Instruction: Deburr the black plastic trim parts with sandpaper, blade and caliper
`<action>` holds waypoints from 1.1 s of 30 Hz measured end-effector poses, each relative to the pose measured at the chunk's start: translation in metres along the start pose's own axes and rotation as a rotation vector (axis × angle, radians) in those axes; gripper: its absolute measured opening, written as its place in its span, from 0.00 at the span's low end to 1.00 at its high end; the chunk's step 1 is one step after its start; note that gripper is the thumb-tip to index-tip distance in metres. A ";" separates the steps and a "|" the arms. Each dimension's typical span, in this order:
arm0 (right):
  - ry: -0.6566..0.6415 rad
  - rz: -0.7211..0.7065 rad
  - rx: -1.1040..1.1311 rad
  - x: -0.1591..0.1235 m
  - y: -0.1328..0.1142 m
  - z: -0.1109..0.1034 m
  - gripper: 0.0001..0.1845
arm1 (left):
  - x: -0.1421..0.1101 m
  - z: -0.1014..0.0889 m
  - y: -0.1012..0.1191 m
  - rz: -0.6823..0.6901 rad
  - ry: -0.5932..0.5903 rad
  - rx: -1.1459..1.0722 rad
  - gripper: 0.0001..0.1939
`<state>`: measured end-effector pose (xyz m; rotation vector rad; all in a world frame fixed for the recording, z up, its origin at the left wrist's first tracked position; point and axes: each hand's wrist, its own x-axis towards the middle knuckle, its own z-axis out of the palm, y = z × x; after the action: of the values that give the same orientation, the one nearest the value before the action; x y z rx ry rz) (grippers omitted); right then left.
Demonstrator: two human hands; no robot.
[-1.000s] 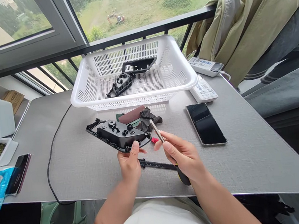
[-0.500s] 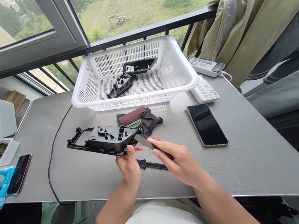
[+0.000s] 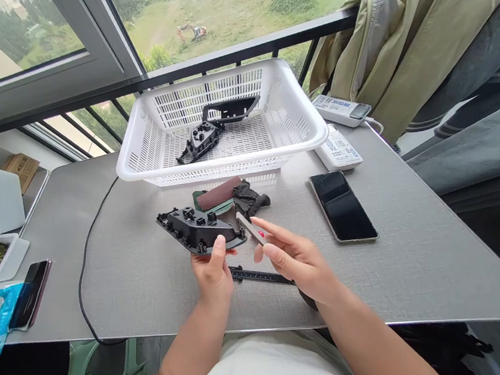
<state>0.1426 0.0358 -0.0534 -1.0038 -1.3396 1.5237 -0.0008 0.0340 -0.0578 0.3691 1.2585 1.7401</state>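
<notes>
My left hand (image 3: 213, 271) grips a black moulded plastic part (image 3: 198, 229) by its near right edge, thumb on top. Clips and bosses stand up along this part. Between the fingers of my right hand (image 3: 301, 260) is a flat grey metal file (image 3: 251, 229), its tip beside the part's right end; a dark handle end shows under the palm. Whether tip and part touch I cannot tell. Beneath the hands lies a black caliper (image 3: 264, 276). Just behind the part are a rolled maroon sandpaper sheet (image 3: 219, 194) and a crumpled black cloth (image 3: 249, 198).
A white plastic basket (image 3: 224, 165) at the back holds black plastic parts. To the right are a phone (image 3: 343, 207) and white boxy devices (image 3: 340, 148). A cable (image 3: 86, 254), another phone (image 3: 31, 293) and tubs of dried leaves (image 3: 7, 200) are on the left, near another person's arm.
The plastic part has turned in my left hand, its far end swinging in toward the right. My right hand has tilted the file more upright. The other person's hand has left the tub.
</notes>
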 end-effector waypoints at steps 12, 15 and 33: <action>-0.107 0.099 0.174 0.000 0.013 0.008 0.32 | -0.005 -0.003 0.002 -0.137 -0.319 -0.012 0.23; -0.140 0.085 0.170 0.000 0.011 0.008 0.32 | -0.006 -0.003 0.002 -0.122 -0.363 0.013 0.25; -0.157 0.013 0.012 -0.001 -0.003 -0.003 0.16 | -0.001 -0.008 -0.009 0.232 -0.008 0.109 0.13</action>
<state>0.1460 0.0364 -0.0510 -0.9025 -1.4329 1.6462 -0.0013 0.0292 -0.0683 0.6049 1.3510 1.8648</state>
